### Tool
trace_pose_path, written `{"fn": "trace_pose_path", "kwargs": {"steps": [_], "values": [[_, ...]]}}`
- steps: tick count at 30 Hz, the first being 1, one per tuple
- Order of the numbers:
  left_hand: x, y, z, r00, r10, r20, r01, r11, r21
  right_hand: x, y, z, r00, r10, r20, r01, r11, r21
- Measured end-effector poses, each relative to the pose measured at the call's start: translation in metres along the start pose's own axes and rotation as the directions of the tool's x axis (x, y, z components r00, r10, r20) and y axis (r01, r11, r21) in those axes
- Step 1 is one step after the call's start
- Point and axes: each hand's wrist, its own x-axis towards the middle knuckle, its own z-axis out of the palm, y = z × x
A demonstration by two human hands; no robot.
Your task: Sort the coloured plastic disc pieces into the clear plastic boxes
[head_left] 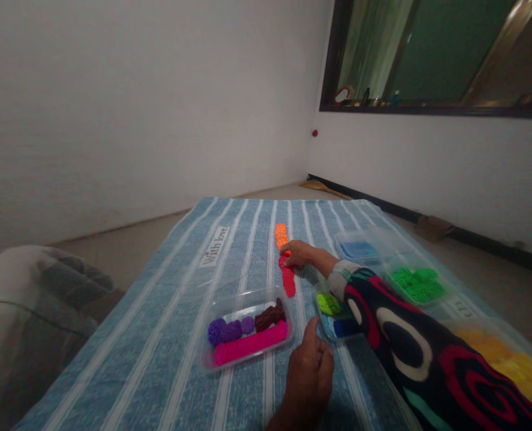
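My right hand (297,254), in a patterned sleeve, reaches over the striped cloth with its fingers pinched at a small orange-red piece. This spot lies where a row of orange textured pieces (281,235) meets a row of red pieces (288,281). Fingertips partly hide that piece. My left hand (310,368) is near the front, its index finger stretched out and the others loosely bent, with nothing seen in it. Left of it stands a clear plastic tray (206,353) holding purple pieces (224,331), brown pieces (269,316) and a long pink stack (251,343).
Under my right forearm, partly hidden, is a clear tub with lime-green pieces (329,304) and dark blue pieces (347,327). Further right are tubs with light blue pieces (358,249), green pieces (417,285) and yellow pieces (520,371). A clothed knee (18,299) shows at left.
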Motion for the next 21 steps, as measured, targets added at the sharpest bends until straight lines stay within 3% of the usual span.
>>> {"fn": "trace_pose_path", "kwargs": {"steps": [4, 11, 17, 21], "values": [[0.002, -0.007, 0.003, 1.000, 0.008, -0.016, -0.008, 1.000, -0.003, -0.002, -0.002, -0.003, 1.000, -0.015, 0.028, 0.014, 1.000, 0.021], [0.000, 0.009, -0.002, 0.998, -0.057, -0.012, 0.056, 0.998, -0.034, -0.008, -0.009, -0.007, 0.997, -0.030, 0.071, 0.026, 0.999, 0.046], [0.002, 0.008, -0.002, 0.997, -0.016, -0.071, 0.013, 0.999, -0.044, -0.006, -0.005, -0.004, 0.993, -0.060, 0.105, 0.050, 0.994, 0.094], [0.003, 0.013, -0.006, 0.998, -0.030, -0.049, 0.029, 0.999, -0.024, -0.004, -0.002, -0.002, 0.992, -0.058, 0.110, 0.048, 0.995, 0.093]]}}
